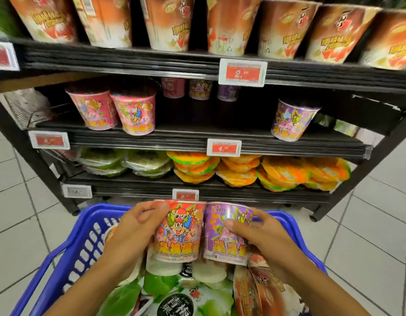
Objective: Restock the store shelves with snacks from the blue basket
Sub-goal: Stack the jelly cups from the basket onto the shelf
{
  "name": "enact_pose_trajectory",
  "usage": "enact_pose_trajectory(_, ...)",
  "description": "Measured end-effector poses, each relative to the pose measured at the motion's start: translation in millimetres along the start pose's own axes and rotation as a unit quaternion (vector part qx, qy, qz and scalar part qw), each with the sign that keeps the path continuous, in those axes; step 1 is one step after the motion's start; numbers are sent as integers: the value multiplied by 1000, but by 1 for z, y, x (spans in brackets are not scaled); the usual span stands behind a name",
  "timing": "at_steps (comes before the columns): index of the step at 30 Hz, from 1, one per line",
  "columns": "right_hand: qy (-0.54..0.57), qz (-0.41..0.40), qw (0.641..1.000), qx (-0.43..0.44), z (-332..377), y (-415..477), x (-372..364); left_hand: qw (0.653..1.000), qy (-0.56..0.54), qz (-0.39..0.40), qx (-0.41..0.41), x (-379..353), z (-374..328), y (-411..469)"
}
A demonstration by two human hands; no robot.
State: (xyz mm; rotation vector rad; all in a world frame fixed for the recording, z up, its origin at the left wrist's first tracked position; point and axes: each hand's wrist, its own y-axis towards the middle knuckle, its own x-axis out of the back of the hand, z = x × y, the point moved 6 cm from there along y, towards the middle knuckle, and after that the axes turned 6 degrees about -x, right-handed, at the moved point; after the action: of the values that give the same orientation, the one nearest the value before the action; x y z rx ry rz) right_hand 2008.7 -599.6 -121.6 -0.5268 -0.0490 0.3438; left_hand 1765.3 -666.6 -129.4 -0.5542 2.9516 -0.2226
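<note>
Left hand (131, 233) grips the red cup (178, 231); right hand (261, 238) grips the purple cup (227, 233), both above the blue basket (83, 242). Risk: cups touch side by side; carrying both together may cause a slip or knock shelf (186, 133) stock.

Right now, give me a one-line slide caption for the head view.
Left hand grips a red snack cup, right hand a purple snack cup, side by side above the blue basket.
</note>
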Motion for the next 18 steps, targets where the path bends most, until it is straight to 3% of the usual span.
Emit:
enact_pose_trajectory(8, 54, -70, 984, 154, 60, -1, 42, 994, -20, 23, -104, -8, -70, 22)
enact_pose_trajectory(12, 80, -120, 972, 184, 67, 7, 58, 991, -40, 34, -120, -14, -82, 27)
enact_pose_trajectory(18, 81, -122, 955, 258, 88, 4, 59, 978, -90, 10, -189, -23, -98, 37)
